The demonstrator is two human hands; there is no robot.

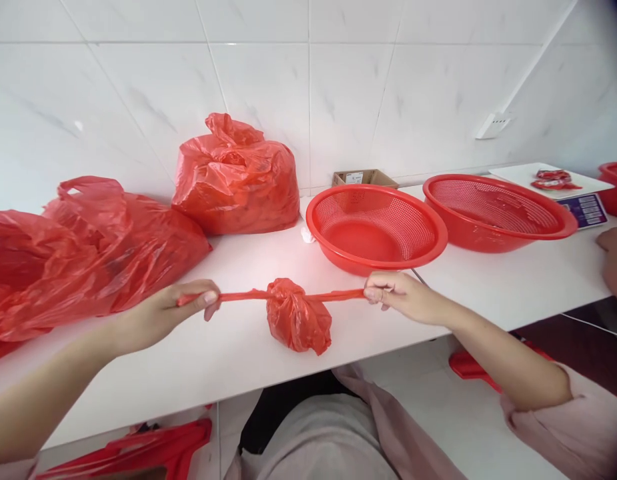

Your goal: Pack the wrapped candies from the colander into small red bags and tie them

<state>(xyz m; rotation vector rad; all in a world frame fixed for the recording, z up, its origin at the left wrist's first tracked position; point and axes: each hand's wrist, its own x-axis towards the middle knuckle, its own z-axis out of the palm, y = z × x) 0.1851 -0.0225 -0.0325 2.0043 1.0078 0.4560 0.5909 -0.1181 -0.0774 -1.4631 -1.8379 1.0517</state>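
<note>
A small red plastic bag (pixel 299 321), bunched into a round bundle, rests on the white table (pixel 228 367) in front of me. Its two handles are twisted thin and stretched straight out to either side. My left hand (pixel 163 308) pinches the end of the left handle between thumb and fingers. On the other side, my right hand (pixel 401 297) grips the right handle's end, just in front of a red perforated basin (pixel 375 230). What the bag contains is hidden.
Large red plastic bags (pixel 238 180) (pixel 118 233) fill the left and back. Right of the basin stand a second red basin (pixel 498 213) and a scale (pixel 583 210) with small packets (pixel 555 179) on it. A cardboard box (pixel 365 177) lies by the wall. Another person's arm (pixel 615 263) shows at far right.
</note>
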